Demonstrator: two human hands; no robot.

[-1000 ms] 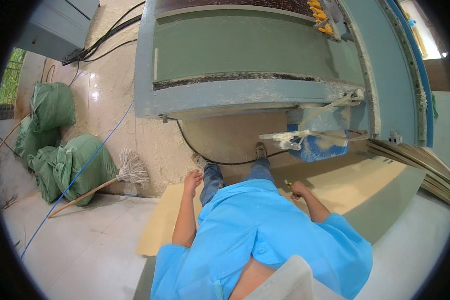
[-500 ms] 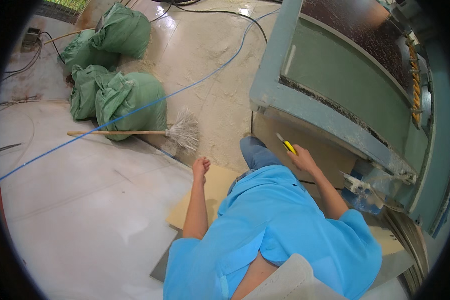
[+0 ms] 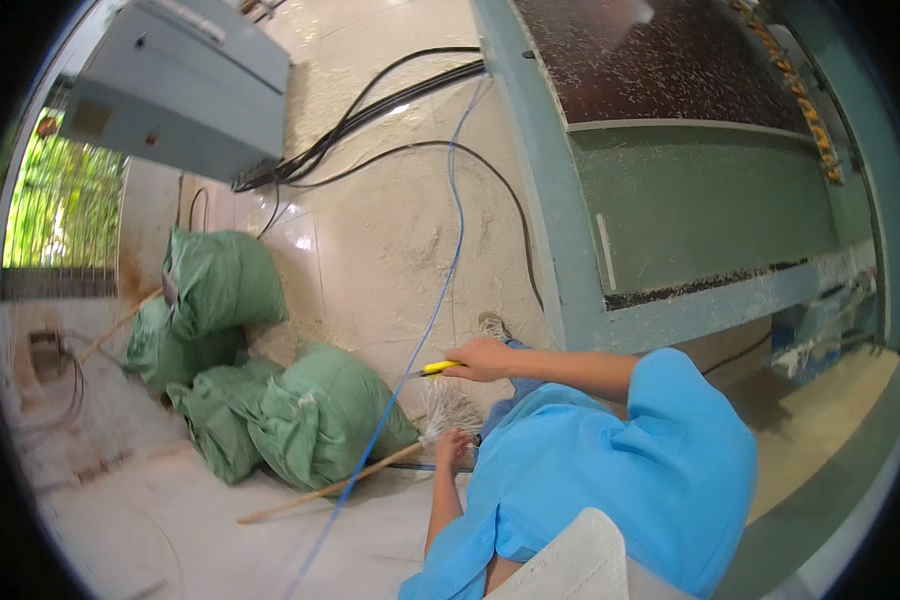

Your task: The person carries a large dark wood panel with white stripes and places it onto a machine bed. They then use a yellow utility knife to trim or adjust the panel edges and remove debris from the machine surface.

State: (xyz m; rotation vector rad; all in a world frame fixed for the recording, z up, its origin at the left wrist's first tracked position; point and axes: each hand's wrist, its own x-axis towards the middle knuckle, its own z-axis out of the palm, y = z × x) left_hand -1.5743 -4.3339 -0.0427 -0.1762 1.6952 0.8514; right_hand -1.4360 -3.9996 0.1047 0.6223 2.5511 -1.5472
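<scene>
My right hand [image 3: 485, 358] is shut on a yellow utility knife [image 3: 436, 368], its blade pointing left toward a blue cable [image 3: 440, 290] that runs across the floor. The right arm stretches out level from my blue sleeve [image 3: 630, 450]. My left hand [image 3: 452, 447] reaches down lower, right beside the pale bristles of a broom [image 3: 450, 408]. Its fingers are small in the picture and I cannot make out whether they grip anything.
Several full green sacks [image 3: 300, 415] lie at the left, with the broom's wooden handle [image 3: 320, 490] on the floor below them. A large green machine [image 3: 690, 220] fills the right. Black cables [image 3: 390, 100] run to a grey box [image 3: 180, 90]. A window [image 3: 60, 210] is far left.
The view has swung left, off the cardboard sheet and onto the sacks. My right hand has extended leftward with the yellow knife. My left hand has left the cardboard and is now by the broom bristles.
</scene>
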